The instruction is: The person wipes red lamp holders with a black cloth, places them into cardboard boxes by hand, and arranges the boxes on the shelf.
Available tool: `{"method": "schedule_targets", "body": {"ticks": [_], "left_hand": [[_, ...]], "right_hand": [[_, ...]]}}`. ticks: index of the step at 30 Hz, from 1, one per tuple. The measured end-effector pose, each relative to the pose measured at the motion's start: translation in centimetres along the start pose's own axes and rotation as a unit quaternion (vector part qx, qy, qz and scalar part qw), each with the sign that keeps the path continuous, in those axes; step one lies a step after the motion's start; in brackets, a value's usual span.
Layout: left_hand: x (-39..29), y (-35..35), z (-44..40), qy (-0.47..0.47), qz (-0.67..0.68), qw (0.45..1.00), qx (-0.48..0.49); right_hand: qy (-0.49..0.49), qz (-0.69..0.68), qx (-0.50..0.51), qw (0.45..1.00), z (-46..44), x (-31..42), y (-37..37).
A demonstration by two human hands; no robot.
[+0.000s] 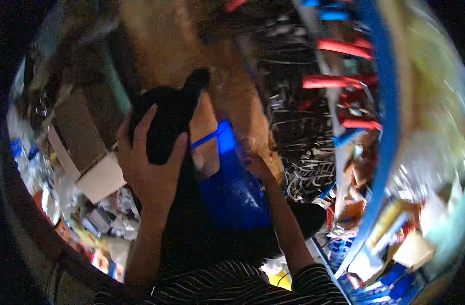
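There it was, a blue plastic-looking piece (232, 206), low over the person's dark lap, and everything else took its place from that! Right at its right edge came the right grip (259, 169), fingers against the rim, though blur and shadow hid whether they were truly clenched on it. Left of the blue piece, the left grip (153, 147) was spread wide, thumb well apart, laid over a dark form (166, 119), perhaps a clothed knee. The sheen suggested a light, slick, thin-walled thing, probably bendy rather than brittle, liable to slide off a smooth leg. Best purchase? Likely that right rim, with the narrow blue strip (207, 139) at its upper left a doubtful second, maybe too flimsy.
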State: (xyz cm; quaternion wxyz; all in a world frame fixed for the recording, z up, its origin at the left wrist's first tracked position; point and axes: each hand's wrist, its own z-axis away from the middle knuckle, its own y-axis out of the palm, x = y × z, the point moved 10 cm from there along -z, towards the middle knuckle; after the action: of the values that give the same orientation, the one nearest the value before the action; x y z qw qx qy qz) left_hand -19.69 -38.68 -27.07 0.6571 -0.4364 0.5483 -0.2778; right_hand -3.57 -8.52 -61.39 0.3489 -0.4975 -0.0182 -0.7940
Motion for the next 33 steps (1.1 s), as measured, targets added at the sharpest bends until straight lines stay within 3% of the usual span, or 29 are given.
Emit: {"method": "schedule_targets", "body": {"ticks": [4,5,7,9,12,14,18,20,22,26,27,29,30,33], "left_hand": [[-1.9,0.4,-0.1,0.045,-0.003,0.999,0.004],[-2.7,0.9,-0.1,0.058,-0.021,0.998,0.014],[-5.6,1.6,0.4,0.132,-0.018,0.991,0.015],[-8.8,2.4,2.1,0.229,0.073,0.968,0.066],[-16.6,-0.1,6.4,0.300,0.194,0.923,0.140],[-19.6,-0.8,9.5,0.330,0.220,0.903,0.167],[-20.3,2.3,16.0,0.257,0.341,0.854,0.297],[-19.8,5.9,19.3,0.472,0.327,0.767,0.287],[-17.4,12.2,22.2,0.377,0.214,0.800,0.416],[-11.6,24.4,26.7,0.388,0.060,0.800,0.453],[-11.0,26.5,27.9,0.435,0.004,0.753,0.495],[-9.4,26.2,29.1,0.553,-0.050,0.723,0.412],[-9.7,25.9,30.0,0.607,-0.072,0.703,0.364],[-9.5,27.6,30.3,0.618,-0.112,0.650,0.427]], "right_hand": [[0.201,0.149,-0.113,0.962,5.5,-2.1,-6.5],[0.147,0.104,-0.239,0.954,7.5,0.6,-9.6],[0.023,0.013,-0.461,0.887,14.1,6.5,-12.7],[0.028,-0.036,-0.498,0.866,19.2,11.2,-13.3],[-0.063,-0.137,-0.482,0.863,27.9,23.4,-14.2],[-0.153,-0.077,-0.511,0.842,36.6,32.6,-16.6],[-0.209,-0.109,-0.663,0.711,51.7,32.9,-19.1],[-0.152,-0.103,-0.723,0.666,56.0,33.0,-21.5],[-0.063,-0.004,-0.776,0.628,58.3,32.5,-23.7],[0.021,0.057,-0.771,0.634,57.1,32.7,-28.5],[0.039,0.103,-0.765,0.634,56.7,33.1,-29.4],[0.067,0.174,-0.746,0.639,55.7,34.0,-31.2],[0.042,0.162,-0.715,0.678,54.6,34.8,-32.3],[-0.027,0.166,-0.594,0.787,49.0,38.0,-35.2]]}}
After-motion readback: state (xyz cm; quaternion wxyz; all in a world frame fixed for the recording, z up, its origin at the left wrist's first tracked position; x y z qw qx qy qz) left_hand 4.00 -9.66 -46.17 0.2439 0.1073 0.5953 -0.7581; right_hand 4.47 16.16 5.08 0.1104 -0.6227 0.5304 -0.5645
